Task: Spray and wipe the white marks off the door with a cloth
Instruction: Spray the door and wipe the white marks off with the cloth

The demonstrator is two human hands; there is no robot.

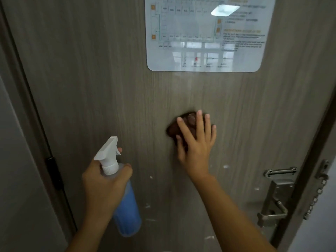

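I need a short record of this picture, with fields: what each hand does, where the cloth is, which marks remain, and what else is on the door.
left hand: grips spray bottle, nozzle toward door
right hand: fingers straight, presses brown cloth on door
cloth position: mid door, below floor plan sign
white marks: several remain, lower door
other fittings: handle, chain at right

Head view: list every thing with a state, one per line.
left hand: grips spray bottle
right hand: fingers straight, presses cloth on door
spray bottle: upright, holds blue liquid
cloth: bunched against door
door: white marks remain low
door chain: hanging
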